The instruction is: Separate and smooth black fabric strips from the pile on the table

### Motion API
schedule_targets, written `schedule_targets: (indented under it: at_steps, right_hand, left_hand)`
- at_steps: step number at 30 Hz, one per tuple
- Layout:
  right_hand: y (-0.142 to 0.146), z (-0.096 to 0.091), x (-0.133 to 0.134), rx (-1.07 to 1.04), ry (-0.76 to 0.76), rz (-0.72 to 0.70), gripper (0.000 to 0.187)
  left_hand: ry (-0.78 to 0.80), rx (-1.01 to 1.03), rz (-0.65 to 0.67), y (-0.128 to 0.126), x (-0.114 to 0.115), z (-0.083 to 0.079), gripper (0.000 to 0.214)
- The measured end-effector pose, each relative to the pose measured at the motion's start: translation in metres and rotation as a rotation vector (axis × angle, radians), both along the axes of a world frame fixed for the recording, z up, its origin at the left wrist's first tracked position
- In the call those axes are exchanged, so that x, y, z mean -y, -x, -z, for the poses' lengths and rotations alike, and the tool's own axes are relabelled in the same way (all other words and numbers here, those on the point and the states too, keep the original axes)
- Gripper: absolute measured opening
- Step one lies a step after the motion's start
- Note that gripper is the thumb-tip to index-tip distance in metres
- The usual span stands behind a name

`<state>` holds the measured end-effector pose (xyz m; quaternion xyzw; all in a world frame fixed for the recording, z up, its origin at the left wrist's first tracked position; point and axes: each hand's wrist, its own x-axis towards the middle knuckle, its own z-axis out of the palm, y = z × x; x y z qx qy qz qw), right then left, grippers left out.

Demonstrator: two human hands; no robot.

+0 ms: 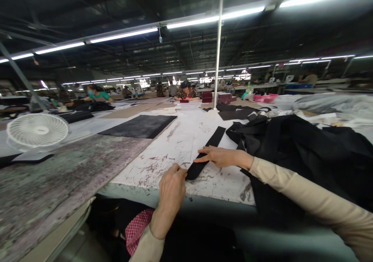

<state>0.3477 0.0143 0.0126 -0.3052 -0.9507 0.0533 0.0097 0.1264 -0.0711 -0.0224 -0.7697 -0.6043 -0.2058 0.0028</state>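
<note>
A narrow black fabric strip (215, 136) lies slantwise on the stained white table top (175, 137), near its front edge. At the strip's near end, my left hand (171, 186) is closed, with thumb and fingertips pinching its left corner. My right hand (218, 156) rests across the middle of the strip with its fingers stretched out, pressing it against the table. Part of the strip is hidden under that hand. Just right of it, a heap of black cloth (279, 137) spills over the table's edge beneath my right forearm.
To the left is a worn, stained board (72, 169) with a dark flat panel (140, 126) on its far part. A white fan (37, 130) stands at far left. A white pole (218, 48) rises behind the strip. Co-workers (188, 91) sit farther back, near dark red stacks (225, 98).
</note>
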Motion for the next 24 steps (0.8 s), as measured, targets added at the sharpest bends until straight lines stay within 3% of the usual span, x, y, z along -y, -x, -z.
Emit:
schedule_targets:
  at_steps: [4, 10, 17, 24]
  right_hand:
    - [0.015, 0.002, 0.009, -0.072, -0.062, -0.046, 0.068]
    - [0.022, 0.0, 0.019, -0.104, 0.048, -0.072, 0.08]
    - [0.02, 0.001, 0.021, -0.088, 0.07, -0.044, 0.082]
    - [0.02, 0.002, 0.021, -0.113, 0.057, -0.081, 0.081]
  left_hand:
    - [-0.028, -0.01, 0.006, 0.002, 0.001, 0.003, 0.028]
    - [-0.075, -0.031, 0.03, 0.002, 0.001, 0.005, 0.028]
    - [-0.062, 0.507, 0.127, 0.032, -0.001, 0.005, 0.023]
    - [-0.043, 0.341, -0.032, 0.014, 0.005, 0.0, 0.007]
